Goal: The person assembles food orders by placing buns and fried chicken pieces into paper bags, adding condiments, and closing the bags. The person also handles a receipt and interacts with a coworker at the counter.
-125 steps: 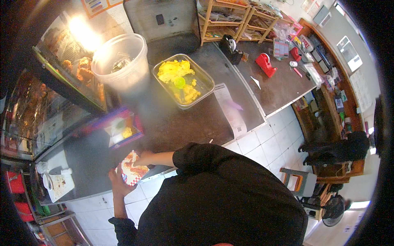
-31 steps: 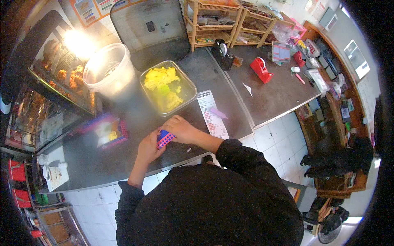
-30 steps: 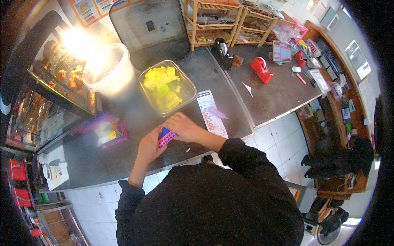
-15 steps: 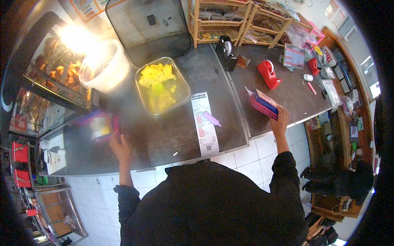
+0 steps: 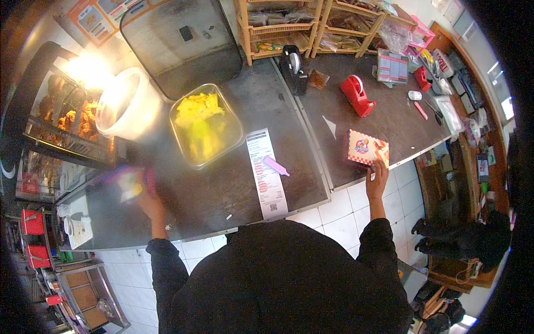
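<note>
My right hand [image 5: 378, 177] grips the near right corner of a small square cardboard box [image 5: 364, 146] with a checked border and a printed lid, at the front of the right-hand counter. The lid faces up; I cannot tell whether the box rests fully on the counter. At the left, my left hand [image 5: 151, 205] is against the near right side of a blurred pink-purple box [image 5: 132, 185] with something white and yellow in it; its fingers are smeared. Between my hands lie a long printed receipt [image 5: 259, 183] and a lilac marker [image 5: 276, 165] across it.
A metal tray [image 5: 236, 142] of yellow food stands behind, beside a white bucket [image 5: 125, 108] and a lit glass food cabinet [image 5: 67, 117]. Right of them are a black tape dispenser [image 5: 293, 69], a red tape dispenser [image 5: 356, 97] and a white paper scrap [image 5: 331, 126]. Tan racks [image 5: 282, 36] stand behind.
The box in my right hand has turned from tilted, side showing, to lid facing up. The white scrap now lies apart from it. My left hand remains by the pink-purple box. The view has shifted slightly.
</note>
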Tool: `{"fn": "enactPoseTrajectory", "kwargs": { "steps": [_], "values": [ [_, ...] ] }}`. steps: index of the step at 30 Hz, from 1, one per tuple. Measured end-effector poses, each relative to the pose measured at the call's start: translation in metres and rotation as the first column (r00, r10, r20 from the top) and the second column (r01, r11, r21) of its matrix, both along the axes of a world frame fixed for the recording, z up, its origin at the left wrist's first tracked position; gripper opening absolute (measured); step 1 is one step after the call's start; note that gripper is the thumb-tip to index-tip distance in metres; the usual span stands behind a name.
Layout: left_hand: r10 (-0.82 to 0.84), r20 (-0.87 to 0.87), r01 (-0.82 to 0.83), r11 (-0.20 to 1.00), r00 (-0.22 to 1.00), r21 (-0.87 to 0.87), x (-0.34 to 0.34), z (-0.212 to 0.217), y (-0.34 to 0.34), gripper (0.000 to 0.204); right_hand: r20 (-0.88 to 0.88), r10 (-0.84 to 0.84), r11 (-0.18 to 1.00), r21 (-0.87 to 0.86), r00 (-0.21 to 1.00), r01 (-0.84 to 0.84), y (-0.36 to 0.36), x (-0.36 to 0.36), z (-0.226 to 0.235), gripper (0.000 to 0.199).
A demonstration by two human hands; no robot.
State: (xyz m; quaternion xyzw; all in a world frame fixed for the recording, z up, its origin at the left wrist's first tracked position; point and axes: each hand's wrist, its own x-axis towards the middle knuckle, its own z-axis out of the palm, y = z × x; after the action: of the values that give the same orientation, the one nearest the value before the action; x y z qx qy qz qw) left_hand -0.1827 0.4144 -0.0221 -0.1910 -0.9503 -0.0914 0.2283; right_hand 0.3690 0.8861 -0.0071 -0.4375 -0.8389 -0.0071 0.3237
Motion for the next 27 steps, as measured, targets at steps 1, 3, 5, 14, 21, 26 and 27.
{"fn": "enactPoseTrajectory", "kwargs": {
  "steps": [1,3,5,14,21,26,27],
  "values": [
    [0.039,0.096,-0.040,0.999,0.995,0.013,-0.005,0.003,0.000,0.032,-0.026,-0.016,1.000,0.001,1.000,0.016,-0.001,-0.001,0.000,0.037],
    [0.084,0.199,-0.088,0.996,0.976,0.010,-0.008,0.007,0.000,0.023,-0.077,-0.027,1.000,0.007,0.997,0.028,0.001,-0.006,0.002,0.034],
    [0.105,0.213,-0.105,0.994,0.971,-0.012,-0.007,0.007,-0.003,0.015,-0.130,-0.017,1.000,0.022,0.991,0.020,0.006,-0.014,0.005,0.031],
    [-0.072,0.237,0.073,0.997,0.969,0.004,0.096,0.031,0.054,0.016,-0.261,0.039,0.995,0.104,0.965,-0.012,0.041,-0.087,0.037,0.017],
    [-0.206,0.217,0.154,0.960,0.954,0.232,0.177,0.024,0.066,0.013,-0.270,0.209,0.945,0.302,0.940,-0.123,0.105,-0.163,0.100,0.019],
    [-0.202,0.366,0.068,0.935,0.908,0.348,0.197,0.039,0.076,0.017,-0.236,0.223,0.850,0.522,0.946,-0.070,0.196,-0.232,0.186,0.016],
    [-0.187,0.354,0.040,0.922,0.916,0.384,0.199,0.043,0.081,0.017,-0.243,0.235,0.823,0.565,0.941,-0.060,0.221,-0.246,0.203,0.017]
  ]
}}
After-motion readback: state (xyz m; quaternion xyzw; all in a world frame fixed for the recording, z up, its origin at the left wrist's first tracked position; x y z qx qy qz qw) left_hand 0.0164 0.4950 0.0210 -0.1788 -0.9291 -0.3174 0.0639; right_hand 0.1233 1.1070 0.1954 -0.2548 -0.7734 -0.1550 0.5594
